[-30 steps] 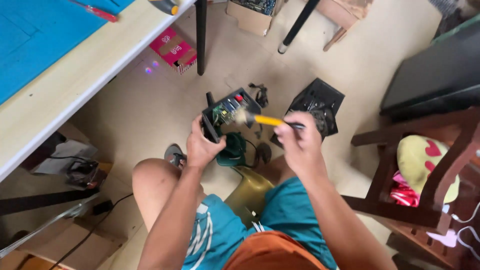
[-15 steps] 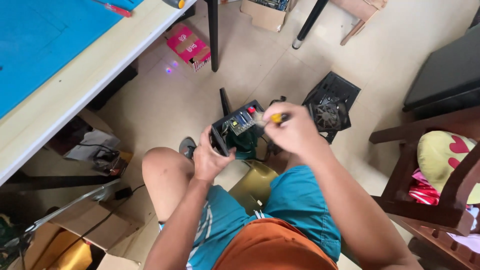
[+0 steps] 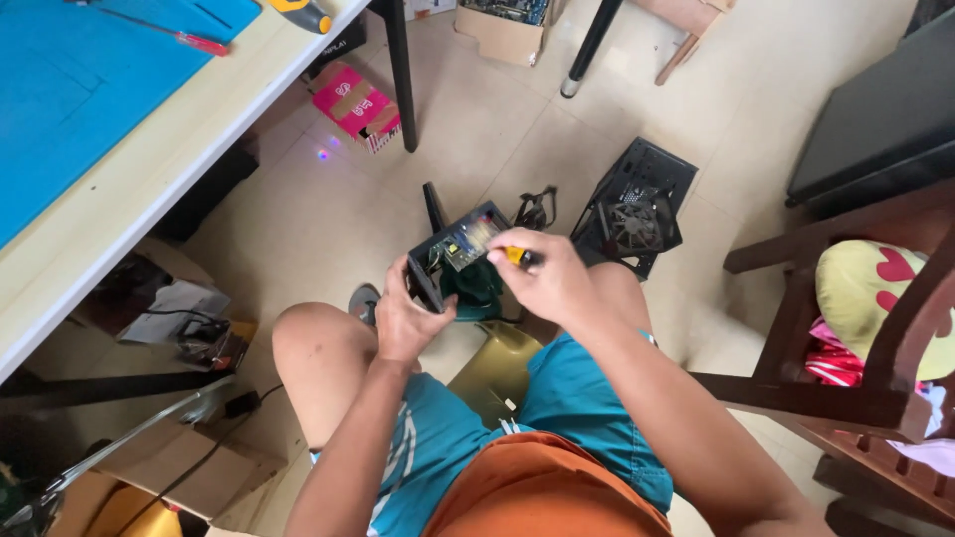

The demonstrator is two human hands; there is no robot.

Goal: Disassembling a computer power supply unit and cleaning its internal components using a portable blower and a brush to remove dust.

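I sit with an opened black power supply box [image 3: 453, 261] held over my knees; a circuit board with coloured parts shows inside it. My left hand [image 3: 410, 316] grips the box's near left side. My right hand [image 3: 549, 280] is closed round a yellow-handled screwdriver [image 3: 517, 257], whose tip points into the box's top. Black cables trail from the box's far side.
A black cover with a fan [image 3: 637, 207] lies on the tiled floor to the right. A pink box [image 3: 358, 104] sits by a table leg. The table with a blue mat [image 3: 90, 89] is on the left, a wooden chair [image 3: 865, 328] on the right.
My right hand has drawn the screwdriver in closer over the box. The view has shifted, so box and hands sit a little lower and more central.
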